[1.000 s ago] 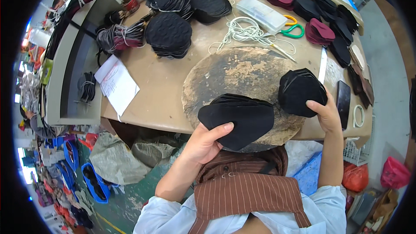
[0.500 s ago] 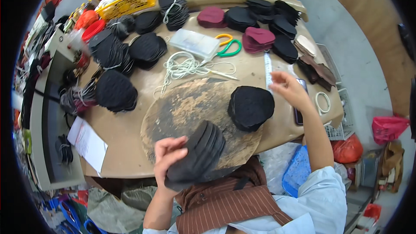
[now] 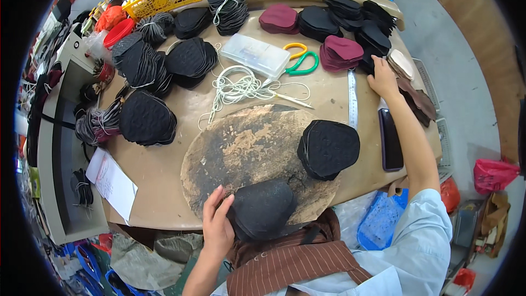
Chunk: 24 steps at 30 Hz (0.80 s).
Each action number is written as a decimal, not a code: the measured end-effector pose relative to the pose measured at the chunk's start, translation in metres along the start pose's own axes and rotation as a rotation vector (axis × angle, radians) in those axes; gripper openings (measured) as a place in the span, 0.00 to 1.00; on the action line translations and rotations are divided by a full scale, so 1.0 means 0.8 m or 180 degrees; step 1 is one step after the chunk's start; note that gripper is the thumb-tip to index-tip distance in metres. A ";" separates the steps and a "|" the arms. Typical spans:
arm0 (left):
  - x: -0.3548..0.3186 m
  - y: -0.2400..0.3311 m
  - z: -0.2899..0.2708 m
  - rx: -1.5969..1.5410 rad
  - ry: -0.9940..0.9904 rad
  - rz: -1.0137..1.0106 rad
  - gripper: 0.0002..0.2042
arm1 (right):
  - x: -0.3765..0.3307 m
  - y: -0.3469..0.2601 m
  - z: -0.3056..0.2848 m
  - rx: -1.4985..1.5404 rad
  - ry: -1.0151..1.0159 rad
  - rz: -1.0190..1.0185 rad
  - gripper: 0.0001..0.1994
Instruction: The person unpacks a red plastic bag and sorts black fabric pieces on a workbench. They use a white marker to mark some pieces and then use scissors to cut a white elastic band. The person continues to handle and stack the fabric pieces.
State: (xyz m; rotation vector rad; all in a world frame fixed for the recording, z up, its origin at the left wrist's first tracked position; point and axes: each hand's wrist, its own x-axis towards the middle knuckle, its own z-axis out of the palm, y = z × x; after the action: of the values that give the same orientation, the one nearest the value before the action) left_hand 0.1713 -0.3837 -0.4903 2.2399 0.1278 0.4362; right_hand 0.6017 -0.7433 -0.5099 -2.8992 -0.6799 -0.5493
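The left hand (image 3: 218,223), fingers loosely parted, is at the left edge of a smooth black stack of cut pieces (image 3: 264,207) on the near part of the round wooden board (image 3: 235,145). The right hand (image 3: 383,79), far from that stack, reaches a partly covered black stack (image 3: 366,66) just beyond its bent fingers; whether they pinch it, I cannot tell.

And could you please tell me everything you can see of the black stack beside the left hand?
The black stack shows mainly its top face: dark, matte, fairly smooth, with a rounded outline. It looks like cloth or soft leather, but which cannot be told. No string shows around it. It sits over the near edge of the round board, close to the apron. The left hand is at its left side, fingers extended; how firmly they touch it is unclear.
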 end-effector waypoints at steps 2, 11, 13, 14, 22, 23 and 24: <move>-0.007 0.005 0.004 -0.0185 0.0204 -0.0179 0.16 | -0.011 0.019 -0.008 -0.0060 -0.0022 -0.0585 0.30; -0.012 0.013 0.012 -0.0255 0.0848 -0.0248 0.11 | 0.011 -0.006 -0.009 -0.0243 -0.0255 0.0008 0.23; -0.020 0.010 0.003 -0.0607 0.1039 -0.0454 0.12 | 0.015 -0.002 -0.021 0.0023 -0.0143 0.0373 0.21; -0.026 0.005 -0.004 -0.0582 0.0988 -0.0420 0.13 | 0.016 -0.001 -0.038 0.0183 0.0021 0.0516 0.20; -0.003 -0.011 -0.036 -0.1613 0.1005 -0.0802 0.15 | 0.014 0.034 -0.166 0.2618 -0.0190 0.1209 0.20; 0.007 -0.005 -0.037 -0.1702 0.0889 -0.0784 0.16 | 0.014 0.016 -0.180 0.3045 -0.0461 0.1146 0.21; 0.020 0.003 -0.037 -0.1791 0.0773 -0.0767 0.17 | 0.013 -0.007 -0.194 0.3467 -0.0741 0.1079 0.21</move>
State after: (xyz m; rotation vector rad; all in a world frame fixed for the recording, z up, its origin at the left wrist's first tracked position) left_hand 0.1756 -0.3603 -0.4662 1.5934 0.3520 0.5343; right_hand 0.5579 -0.7635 -0.3620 -1.9584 -0.3173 0.1857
